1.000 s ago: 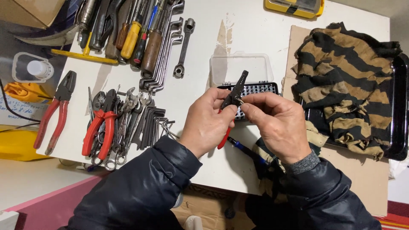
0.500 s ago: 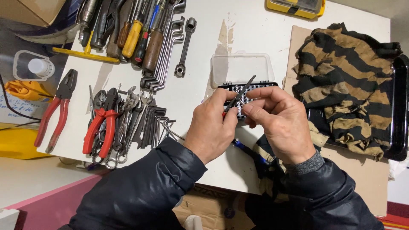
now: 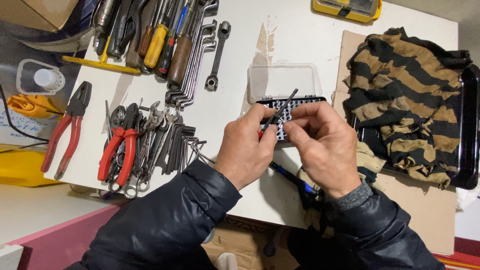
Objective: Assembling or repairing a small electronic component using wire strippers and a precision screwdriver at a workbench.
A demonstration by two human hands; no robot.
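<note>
Both hands meet over the near edge of a white table (image 3: 310, 40). The left hand (image 3: 247, 150) is closed around a small screwdriver (image 3: 280, 111), pinching its red-and-black handle between thumb and fingers so the dark shaft slants up and away to the right. The right hand (image 3: 325, 145) curls in from the other side, its fingertips (image 3: 292, 131) pinched at the screwdriver just beside the left thumb; what they grip there is too small to tell. Directly beyond the knuckles lies an open bit case (image 3: 287, 102), its clear lid folded back and its black tray partly hidden by the fingers. Left of the left hand sit red-handled pliers (image 3: 120, 145) and a fan of spanners (image 3: 160, 135). Right of the right hand lies a striped brown-and-black cloth (image 3: 400, 100) on a black tray (image 3: 470, 125).
</note>
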